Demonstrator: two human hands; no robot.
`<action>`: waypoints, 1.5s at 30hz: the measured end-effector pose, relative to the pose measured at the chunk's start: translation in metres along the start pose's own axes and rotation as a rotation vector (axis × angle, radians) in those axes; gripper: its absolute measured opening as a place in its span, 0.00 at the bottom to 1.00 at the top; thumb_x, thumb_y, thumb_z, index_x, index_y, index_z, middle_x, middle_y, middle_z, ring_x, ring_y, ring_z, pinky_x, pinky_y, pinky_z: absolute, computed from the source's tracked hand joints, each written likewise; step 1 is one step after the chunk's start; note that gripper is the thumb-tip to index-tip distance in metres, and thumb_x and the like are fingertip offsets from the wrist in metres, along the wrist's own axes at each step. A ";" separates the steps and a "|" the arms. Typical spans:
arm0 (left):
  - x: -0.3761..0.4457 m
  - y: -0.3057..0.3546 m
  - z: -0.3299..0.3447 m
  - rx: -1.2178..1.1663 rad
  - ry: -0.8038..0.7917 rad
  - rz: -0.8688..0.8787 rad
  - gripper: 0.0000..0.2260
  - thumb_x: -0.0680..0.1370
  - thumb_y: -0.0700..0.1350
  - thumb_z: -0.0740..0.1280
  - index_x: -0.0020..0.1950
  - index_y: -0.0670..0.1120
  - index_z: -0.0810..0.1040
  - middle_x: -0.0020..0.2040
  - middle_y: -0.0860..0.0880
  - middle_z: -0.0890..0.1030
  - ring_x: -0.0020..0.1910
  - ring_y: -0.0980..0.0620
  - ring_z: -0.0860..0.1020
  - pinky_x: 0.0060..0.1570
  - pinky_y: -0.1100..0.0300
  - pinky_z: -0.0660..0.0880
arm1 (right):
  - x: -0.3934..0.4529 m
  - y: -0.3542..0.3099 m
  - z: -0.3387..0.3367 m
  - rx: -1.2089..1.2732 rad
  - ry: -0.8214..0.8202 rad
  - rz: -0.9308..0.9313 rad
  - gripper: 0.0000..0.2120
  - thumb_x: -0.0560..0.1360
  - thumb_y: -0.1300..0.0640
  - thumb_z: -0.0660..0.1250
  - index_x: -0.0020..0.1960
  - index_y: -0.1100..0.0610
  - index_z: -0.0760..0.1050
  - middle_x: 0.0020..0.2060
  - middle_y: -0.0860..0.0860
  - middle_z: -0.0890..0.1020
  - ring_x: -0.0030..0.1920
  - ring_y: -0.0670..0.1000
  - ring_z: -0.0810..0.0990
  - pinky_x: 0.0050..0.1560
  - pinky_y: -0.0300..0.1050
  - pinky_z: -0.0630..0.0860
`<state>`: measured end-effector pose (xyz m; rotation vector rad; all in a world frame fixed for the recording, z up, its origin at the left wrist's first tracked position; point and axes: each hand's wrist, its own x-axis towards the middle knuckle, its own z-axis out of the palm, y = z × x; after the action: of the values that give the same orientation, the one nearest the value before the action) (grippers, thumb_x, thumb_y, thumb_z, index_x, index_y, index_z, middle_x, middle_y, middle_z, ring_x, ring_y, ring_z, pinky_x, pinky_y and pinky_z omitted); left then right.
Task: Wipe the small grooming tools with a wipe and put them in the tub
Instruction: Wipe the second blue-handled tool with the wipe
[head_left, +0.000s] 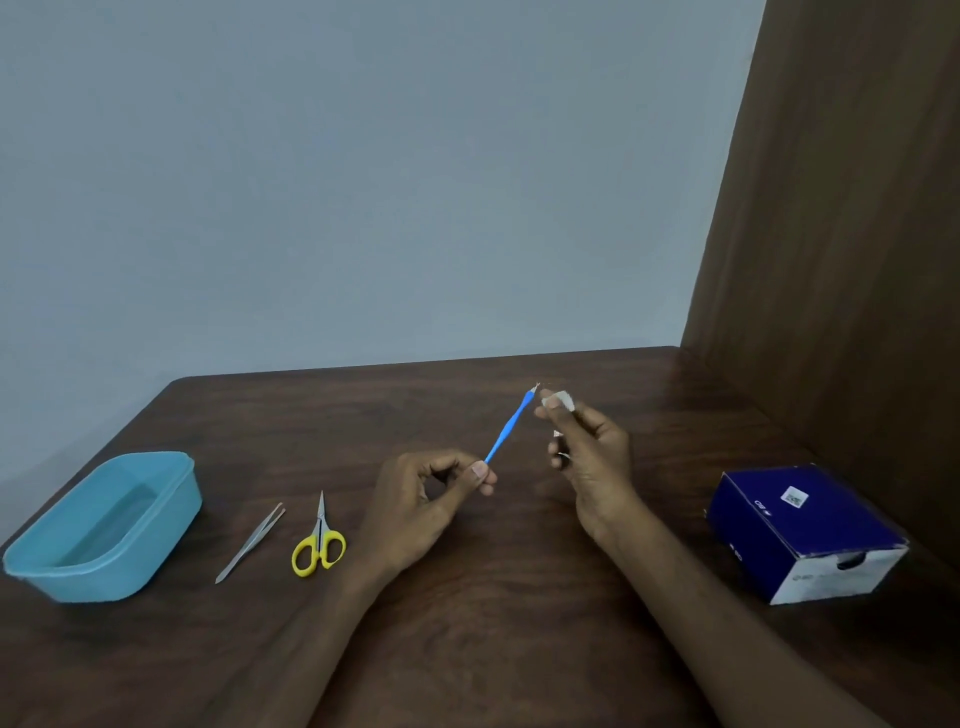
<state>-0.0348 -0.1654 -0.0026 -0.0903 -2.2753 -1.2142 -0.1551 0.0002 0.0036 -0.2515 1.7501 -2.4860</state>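
Left hand (415, 512) pinches blue tool (506, 428) base — wipe (557, 399), seemingly, beside tip.

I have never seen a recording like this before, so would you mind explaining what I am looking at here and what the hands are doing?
There is no machine here: a person wears one camera on the head, looking forward and down, so you see their own two bare arms over a dark wooden table.

The left hand pinches the lower end of a thin blue-handled tool, which points up and away. The right hand holds a small white wipe in its fingertips right by the tool's metal tip.

On the table to the left lie yellow-handled scissors, then metal tweezers, then a light blue tub, in which I see no tools. To the right stands a dark blue box; what it holds I cannot tell.
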 end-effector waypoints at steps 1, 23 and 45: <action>0.000 -0.001 0.000 0.000 0.006 -0.001 0.10 0.83 0.46 0.72 0.43 0.52 0.88 0.42 0.55 0.88 0.43 0.51 0.86 0.49 0.59 0.79 | -0.002 0.003 0.002 -0.067 -0.037 -0.014 0.05 0.78 0.60 0.75 0.53 0.55 0.88 0.41 0.48 0.89 0.28 0.43 0.74 0.28 0.37 0.71; -0.012 -0.003 0.002 0.393 0.068 -0.112 0.11 0.79 0.61 0.67 0.41 0.59 0.85 0.39 0.67 0.85 0.40 0.61 0.83 0.40 0.55 0.80 | -0.010 0.002 0.003 -0.047 -0.206 0.038 0.09 0.76 0.58 0.79 0.55 0.56 0.88 0.56 0.46 0.89 0.29 0.43 0.75 0.31 0.36 0.71; -0.064 0.042 -0.005 0.804 0.471 -0.274 0.11 0.81 0.56 0.71 0.42 0.54 0.83 0.34 0.58 0.80 0.46 0.55 0.75 0.31 0.58 0.70 | -0.030 0.024 0.014 -0.526 -0.390 -0.184 0.02 0.73 0.57 0.80 0.44 0.50 0.88 0.33 0.42 0.87 0.32 0.40 0.84 0.38 0.36 0.78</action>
<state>0.0340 -0.1323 -0.0014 0.7402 -2.2002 -0.2963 -0.1231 -0.0153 -0.0166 -0.8993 2.2253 -1.8422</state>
